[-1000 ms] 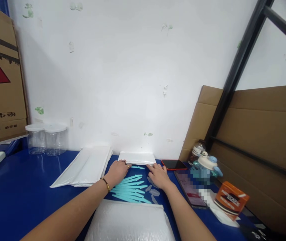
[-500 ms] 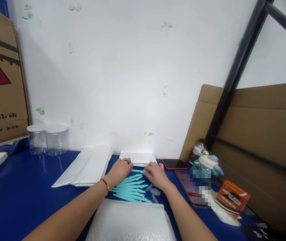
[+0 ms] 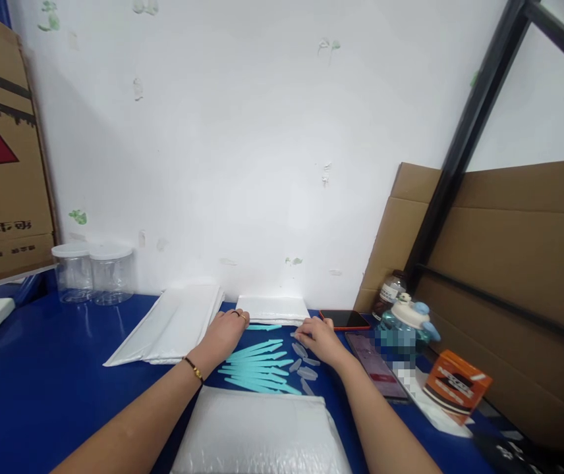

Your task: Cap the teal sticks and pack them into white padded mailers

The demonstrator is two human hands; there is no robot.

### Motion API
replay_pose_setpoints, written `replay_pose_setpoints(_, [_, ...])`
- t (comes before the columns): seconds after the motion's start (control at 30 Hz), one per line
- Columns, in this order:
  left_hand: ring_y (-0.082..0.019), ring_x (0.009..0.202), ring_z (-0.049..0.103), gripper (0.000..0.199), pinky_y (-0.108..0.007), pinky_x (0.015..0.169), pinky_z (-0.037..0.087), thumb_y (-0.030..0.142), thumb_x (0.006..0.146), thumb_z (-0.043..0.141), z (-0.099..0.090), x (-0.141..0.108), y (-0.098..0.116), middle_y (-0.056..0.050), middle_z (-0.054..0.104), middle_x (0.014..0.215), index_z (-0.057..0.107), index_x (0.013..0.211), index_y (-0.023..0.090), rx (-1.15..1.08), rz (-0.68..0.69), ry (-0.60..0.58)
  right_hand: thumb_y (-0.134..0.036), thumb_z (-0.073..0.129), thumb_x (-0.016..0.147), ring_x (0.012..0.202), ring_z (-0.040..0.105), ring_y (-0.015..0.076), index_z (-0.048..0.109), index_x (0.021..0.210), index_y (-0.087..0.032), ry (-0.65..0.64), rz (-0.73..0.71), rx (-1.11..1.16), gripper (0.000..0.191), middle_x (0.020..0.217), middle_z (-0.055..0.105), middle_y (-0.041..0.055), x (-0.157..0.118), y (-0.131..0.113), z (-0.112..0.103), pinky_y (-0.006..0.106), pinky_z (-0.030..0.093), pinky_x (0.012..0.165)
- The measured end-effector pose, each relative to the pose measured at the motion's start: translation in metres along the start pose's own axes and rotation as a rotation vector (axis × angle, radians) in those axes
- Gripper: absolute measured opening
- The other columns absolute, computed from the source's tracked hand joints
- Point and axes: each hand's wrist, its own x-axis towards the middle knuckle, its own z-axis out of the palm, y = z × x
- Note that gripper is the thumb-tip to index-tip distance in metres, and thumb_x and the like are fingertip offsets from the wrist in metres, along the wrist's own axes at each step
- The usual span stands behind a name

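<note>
My left hand [image 3: 227, 331], fingers curled, closes on the left end of a teal eyebrow razor [image 3: 266, 327]; its fingertips are partly hidden. The rest of that razor sticks out to the right, blade end bare. My right hand [image 3: 317, 337] is bent over the cloth, with a small clear plastic cap [image 3: 293, 335] at its pinched fingertips. Below, several more teal razors [image 3: 259, 368] lie fanned side by side. To the right of them, several loose clear caps [image 3: 306, 373] are scattered under and beside my right hand.
A padded white mailer [image 3: 262, 428] lies in front of me. White mailers are stacked at the left [image 3: 173, 322] and against the wall [image 3: 272, 308]. Phones [image 3: 345, 320], a teal bottle [image 3: 403, 326] and an orange box [image 3: 457, 387] stand right; clear jars [image 3: 111, 276] stand left.
My hands have moved apart, left hand leftward and right hand rightward. The razor that lay between them now has its right end free, and more clear caps show.
</note>
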Motion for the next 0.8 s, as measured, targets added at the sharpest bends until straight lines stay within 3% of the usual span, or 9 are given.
replay_pose_setpoints(0.17, [-0.02, 0.09, 0.056, 0.022, -0.031, 0.074, 0.038, 0.024, 0.089, 0.037, 0.006, -0.001, -0.003, -0.008, 0.06, 0.096, 0.056, 0.096, 0.019, -0.078, -0.019, -0.044, -0.03, 0.045, 0.087, 0.092, 0.053, 0.0196, 0.068, 0.096, -0.026, 0.031, 0.039, 0.007, 0.025, 0.093, 0.064, 0.0042, -0.002, 0.002, -0.002, 0.035, 0.027, 0.081])
replay_pose_setpoints(0.3, [-0.018, 0.092, 0.055, 0.019, -0.028, 0.078, 0.04, 0.027, 0.083, 0.046, -0.003, -0.008, -0.002, -0.004, 0.059, 0.098, 0.057, 0.097, 0.021, -0.299, 0.029, -0.046, -0.024, 0.05, 0.081, 0.078, 0.055, 0.0162, 0.069, 0.08, -0.022, 0.047, 0.066, 0.097, 0.019, 0.086, 0.065, 0.0026, -0.01, -0.002, -0.02, 0.033, 0.033, 0.079])
replay_pose_setpoints(0.37, [-0.014, 0.082, 0.055, 0.015, -0.023, 0.071, 0.041, 0.029, 0.08, 0.051, -0.011, -0.014, -0.002, -0.002, 0.058, 0.092, 0.06, 0.09, 0.022, -0.444, 0.117, -0.158, -0.025, 0.054, 0.077, 0.07, 0.055, 0.0144, 0.068, 0.076, -0.02, -0.057, 0.052, 0.221, 0.015, 0.079, 0.065, 0.0023, -0.017, -0.004, -0.031, 0.028, 0.039, 0.07])
replay_pose_setpoints(0.47, [-0.013, 0.074, 0.054, 0.023, -0.021, 0.061, 0.04, 0.036, 0.068, 0.065, -0.02, -0.023, 0.0, 0.001, 0.057, 0.087, 0.063, 0.088, 0.024, -0.561, 0.245, -0.359, -0.029, 0.062, 0.07, 0.061, 0.056, 0.0131, 0.068, 0.075, -0.017, -0.366, 0.048, 0.425, 0.014, 0.068, 0.065, 0.0012, -0.028, -0.007, -0.04, 0.022, 0.04, 0.055])
replay_pose_setpoints(0.57, [-0.014, 0.072, 0.053, 0.028, -0.021, 0.057, 0.038, 0.04, 0.062, 0.07, -0.02, -0.026, 0.004, 0.002, 0.057, 0.082, 0.064, 0.085, 0.024, -0.569, 0.283, -0.419, -0.032, 0.068, 0.063, 0.054, 0.055, 0.0123, 0.068, 0.07, -0.017, -0.57, 0.093, 0.422, 0.017, 0.062, 0.065, -0.0004, -0.033, -0.01, -0.037, 0.02, 0.039, 0.048])
replay_pose_setpoints(0.67, [-0.014, 0.072, 0.053, 0.025, -0.022, 0.056, 0.036, 0.041, 0.063, 0.068, -0.013, -0.026, 0.007, 0.003, 0.058, 0.079, 0.063, 0.082, 0.024, -0.541, 0.272, -0.394, -0.028, 0.07, 0.057, 0.05, 0.053, 0.0115, 0.067, 0.066, -0.018, -0.564, 0.093, 0.3, 0.013, 0.06, 0.064, -0.0019, -0.033, -0.014, -0.025, 0.019, 0.036, 0.044])
replay_pose_setpoints(0.8, [-0.014, 0.071, 0.052, 0.017, -0.022, 0.057, 0.034, 0.036, 0.07, 0.063, -0.005, -0.025, 0.009, 0.003, 0.059, 0.079, 0.061, 0.083, 0.024, -0.46, 0.233, -0.266, -0.019, 0.066, 0.057, 0.053, 0.053, 0.0113, 0.065, 0.063, -0.019, -0.433, 0.067, 0.202, 0.006, 0.06, 0.063, -0.0022, -0.028, -0.018, -0.012, 0.019, 0.035, 0.046])
